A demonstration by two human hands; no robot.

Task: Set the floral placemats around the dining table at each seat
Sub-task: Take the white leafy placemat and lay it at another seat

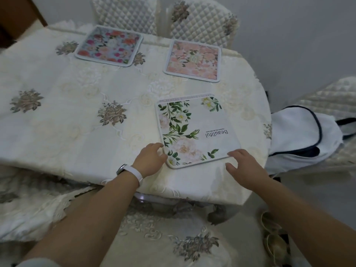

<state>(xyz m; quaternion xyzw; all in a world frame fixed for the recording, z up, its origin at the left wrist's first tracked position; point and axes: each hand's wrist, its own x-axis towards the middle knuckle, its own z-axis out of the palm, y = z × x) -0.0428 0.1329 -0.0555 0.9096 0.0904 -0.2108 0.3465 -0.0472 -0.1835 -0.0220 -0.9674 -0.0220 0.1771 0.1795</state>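
**Third mat squared up at the near seat**

Two floral mats already lie on the far side of the counter (57, 122). The blue-and-red placemat (108, 45) sits before one quilted chair (125, 14), and the pink placemat (193, 60) before the chair beside it (204, 22). Each lines up with a seat, which is presumably why they are spaced apart rather than stacked.

The green-leaf placemat (198, 132) lies flat near the counter's near edge, slightly skewed, with its printed word facing away from the person. A patterned strip (185, 98) peeks out at its far edge. It may be another mat underneath, but that cannot be told for sure.

Both hands frame the mat's near side, one at each corner, a placing that suits nudging it straight against the counter edge. The left hand (150, 157), with a white wristband (134, 172) on its wrist, meets the near-left corner with bent fingers. Whether it pinches the edge or only touches it cannot be told. The right hand (242, 162) is relaxed and spread, its fingertips resting at the near-right corner and holding nothing.

A white bag (300, 135) with dark trim rests on a seat to the right, well apart from the mat.
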